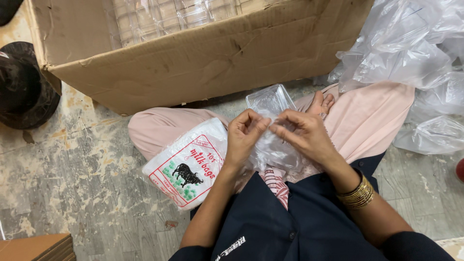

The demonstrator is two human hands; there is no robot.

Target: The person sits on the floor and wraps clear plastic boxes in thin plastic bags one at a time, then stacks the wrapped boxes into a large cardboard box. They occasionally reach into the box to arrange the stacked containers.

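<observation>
Two bare hands at work over the lap, seen from above. Left hand [244,137] and right hand [304,135] close together, fingertips nearly meeting, both pinching the thin clear plastic bag [270,150] between thumb and fingers at its upper edge. Bag bunched and crinkled, hanging between the palms down onto the lap. Just beyond the fingertips, a clear plastic container [270,99], rectangular with rounded corners, resting against the knees and partly hidden by the bag; whether inside the bag or only behind it, cannot tell. On the left thigh, touching the left wrist, a flat white packet of bags [186,164] with a red border, green marks and a black animal figure. Gold bangles [357,193] stacked on the right wrist. Legs crossed in pale pink trousers [372,116], one bare foot [321,104] showing beside the container. Ahead, a large cardboard box [203,58], open at the top, stacked with clear containers. To the right, a heap of loose clear plastic bags [415,63] on the worn, stained floor [82,174]. Far left, a dark round object [24,87], unclear.
</observation>
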